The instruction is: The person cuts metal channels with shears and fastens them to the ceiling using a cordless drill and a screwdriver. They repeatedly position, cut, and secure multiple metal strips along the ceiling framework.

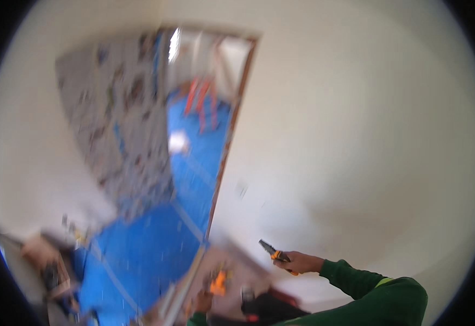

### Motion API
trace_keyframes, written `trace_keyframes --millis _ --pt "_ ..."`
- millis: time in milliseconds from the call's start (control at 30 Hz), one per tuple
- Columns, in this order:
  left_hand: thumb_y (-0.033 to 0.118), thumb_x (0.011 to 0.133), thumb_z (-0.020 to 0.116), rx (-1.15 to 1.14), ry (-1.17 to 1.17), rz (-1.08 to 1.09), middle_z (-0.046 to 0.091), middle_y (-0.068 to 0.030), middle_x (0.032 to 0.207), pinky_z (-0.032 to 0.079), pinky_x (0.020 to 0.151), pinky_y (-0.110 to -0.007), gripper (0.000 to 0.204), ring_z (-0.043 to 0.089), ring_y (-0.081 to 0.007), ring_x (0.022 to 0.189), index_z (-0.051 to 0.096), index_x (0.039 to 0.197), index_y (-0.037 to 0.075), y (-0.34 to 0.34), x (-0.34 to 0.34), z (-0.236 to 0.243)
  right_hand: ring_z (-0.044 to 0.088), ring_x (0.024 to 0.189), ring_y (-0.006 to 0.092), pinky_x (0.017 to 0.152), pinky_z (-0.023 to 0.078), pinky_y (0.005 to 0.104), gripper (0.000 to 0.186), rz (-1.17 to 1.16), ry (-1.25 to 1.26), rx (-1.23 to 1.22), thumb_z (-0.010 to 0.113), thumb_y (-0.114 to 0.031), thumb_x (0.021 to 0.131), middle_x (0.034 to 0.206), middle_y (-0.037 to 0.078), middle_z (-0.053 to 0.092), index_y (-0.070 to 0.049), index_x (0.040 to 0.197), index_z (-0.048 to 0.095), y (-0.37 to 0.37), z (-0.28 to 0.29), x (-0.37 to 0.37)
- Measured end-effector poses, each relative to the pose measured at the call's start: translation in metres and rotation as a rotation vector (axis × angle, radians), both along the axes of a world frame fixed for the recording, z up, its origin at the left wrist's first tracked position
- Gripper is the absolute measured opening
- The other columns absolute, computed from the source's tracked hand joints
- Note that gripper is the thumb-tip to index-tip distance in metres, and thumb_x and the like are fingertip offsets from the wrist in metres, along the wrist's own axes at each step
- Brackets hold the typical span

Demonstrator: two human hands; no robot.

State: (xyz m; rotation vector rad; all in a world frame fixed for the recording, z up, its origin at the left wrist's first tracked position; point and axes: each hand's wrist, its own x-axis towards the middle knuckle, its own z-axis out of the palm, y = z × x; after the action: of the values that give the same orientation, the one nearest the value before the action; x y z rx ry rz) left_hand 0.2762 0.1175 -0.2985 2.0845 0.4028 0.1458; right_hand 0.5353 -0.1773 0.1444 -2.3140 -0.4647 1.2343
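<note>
My right hand (301,262) is closed around the handles of a pair of pliers (277,255) with dark jaws and orange-and-black grips. The jaws point up and to the left, in front of the white wall (357,163). Low in the picture, my left hand (203,300) is smeared by motion, and its fingers cannot be made out. Right by it shows a blurred orange thing (218,283); whether the hand touches it or it lies beyond on the floor, I cannot tell. Both arms wear green sleeves.
A doorway with a brown frame (231,130) opens beside a grey, patchy door panel (123,119). Blue sheeting (140,255) covers the floor through it. Beyond stands an orange-red frame (200,100). Boxes and clutter (50,261) sit at lower left; a dark bag-like heap (273,307) lies near me.
</note>
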Motion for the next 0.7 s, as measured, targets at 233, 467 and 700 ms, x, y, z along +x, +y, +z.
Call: trace_keyframes --millis 233,467,700 --pt "0.015 0.104 0.072 -0.297 -0.691 -0.176 0.077 -0.0175 0.118 0.056 0.097 -0.038 0.035 0.073 -0.0268 0.111 0.072 0.135 -0.002 0.061 0.239 0.423 0.071 0.101 0.0453 0.091 0.055 0.0488 0.059 -0.093 -0.936 0.259 0.072 -0.047 0.107 0.11 0.025 0.074 -0.002 0.139 0.052 -0.006 0.371 -0.13" --pt "0.036 0.115 0.056 0.149 -1.712 -0.127 0.071 -0.0165 0.129 0.049 0.109 -0.044 0.047 0.066 -0.0309 0.121 0.071 0.133 -0.004 0.063 0.174 0.863 0.06 0.07 0.0282 0.07 0.051 0.0404 0.034 -0.168 -1.717 0.283 0.074 -0.028 0.107 0.081 0.011 0.063 -0.005 0.126 0.058 -0.018 0.534 -0.24" --pt "0.049 0.109 0.067 0.391 -2.132 -0.198 0.071 -0.0182 0.133 0.046 0.114 -0.039 0.058 0.065 -0.0314 0.128 0.069 0.144 0.003 0.019 0.123 1.109 0.068 0.08 0.0439 0.081 0.054 0.0533 0.037 -0.31 -2.305 -0.368 0.069 -0.034 0.105 0.085 0.023 0.07 0.002 0.113 0.072 -0.011 0.653 -0.289"
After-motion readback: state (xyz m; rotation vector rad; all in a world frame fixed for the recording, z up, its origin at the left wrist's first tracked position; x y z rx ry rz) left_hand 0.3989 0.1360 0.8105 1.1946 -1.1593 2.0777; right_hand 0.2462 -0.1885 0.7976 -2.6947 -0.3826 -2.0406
